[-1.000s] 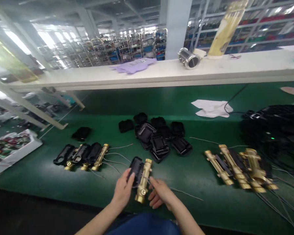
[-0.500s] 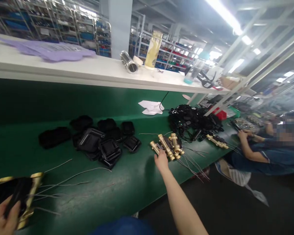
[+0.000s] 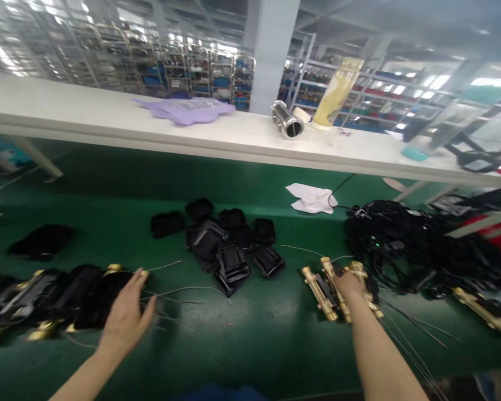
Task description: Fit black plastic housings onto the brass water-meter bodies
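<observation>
Closest on my feed, along the near edge of the green worktop point(image 3: 259, 353), both hands have parted from the brass-and-black unit they shared a second ago. I take it to be the one at the right end of the row toward the left edge, which would make that row longer by one. The left hand point(image 3: 123, 314) rests there, thumb spread wide from the fingers, over the last black casing point(image 3: 98, 301); I read no firm grip. Toward the right edge, the right hand point(image 3: 353, 287) is now down among the brass pieces point(image 3: 319, 294); its fingertips are hidden, so I can't tell whether it holds one. Grey wires point(image 3: 192, 288) trail between. Farther off, near the back edge, lie loose black covers point(image 3: 232, 260), with a white cloth point(image 3: 313, 198) to their right.
</observation>
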`<state>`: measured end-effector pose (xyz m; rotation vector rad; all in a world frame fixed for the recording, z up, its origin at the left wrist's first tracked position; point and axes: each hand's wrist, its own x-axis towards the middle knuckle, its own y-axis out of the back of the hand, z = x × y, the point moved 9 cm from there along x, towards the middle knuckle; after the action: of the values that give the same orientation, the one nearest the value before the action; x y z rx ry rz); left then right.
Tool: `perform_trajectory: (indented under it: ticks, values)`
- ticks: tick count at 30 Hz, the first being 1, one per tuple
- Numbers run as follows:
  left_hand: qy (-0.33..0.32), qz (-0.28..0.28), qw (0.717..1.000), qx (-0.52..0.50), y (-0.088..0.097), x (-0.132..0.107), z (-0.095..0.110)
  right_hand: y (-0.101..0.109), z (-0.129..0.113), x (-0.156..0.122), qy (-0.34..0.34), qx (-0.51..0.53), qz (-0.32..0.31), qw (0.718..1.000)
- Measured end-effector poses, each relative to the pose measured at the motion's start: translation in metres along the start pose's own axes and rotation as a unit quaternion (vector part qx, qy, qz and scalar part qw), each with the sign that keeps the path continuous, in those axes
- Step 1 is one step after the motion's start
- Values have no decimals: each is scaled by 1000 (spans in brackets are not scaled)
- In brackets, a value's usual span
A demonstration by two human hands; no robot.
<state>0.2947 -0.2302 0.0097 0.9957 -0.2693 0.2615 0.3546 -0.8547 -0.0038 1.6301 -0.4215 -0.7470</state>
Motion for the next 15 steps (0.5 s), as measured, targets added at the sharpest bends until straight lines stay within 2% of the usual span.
perform_trajectory:
  ticks: [1,3,6,8,11,13,15]
  values:
    - [-36,-1,999,0,-8,4,18,-1,-1,4,2,-9,-16,1000]
    - [-75,-49,996,-11,-34,14,46,-1,-2,7,6,-24,-42,999]
    - [-73,-70,994,-42,-58,39,70,10,-9,-7,24,-48,-24,998]
    - [-22,-92,994,-47,-71,58,72,24,-22,-29,64,-67,39,995]
    - [93,-188,977,-30,-102,75,63,31,-49,-78,137,-89,126,978]
    - [144,-247,958,-22,-125,74,61,21,-66,-112,184,-99,146,967]
    - [170,-290,942,-24,-147,68,62,1,-79,-141,229,-104,151,956]
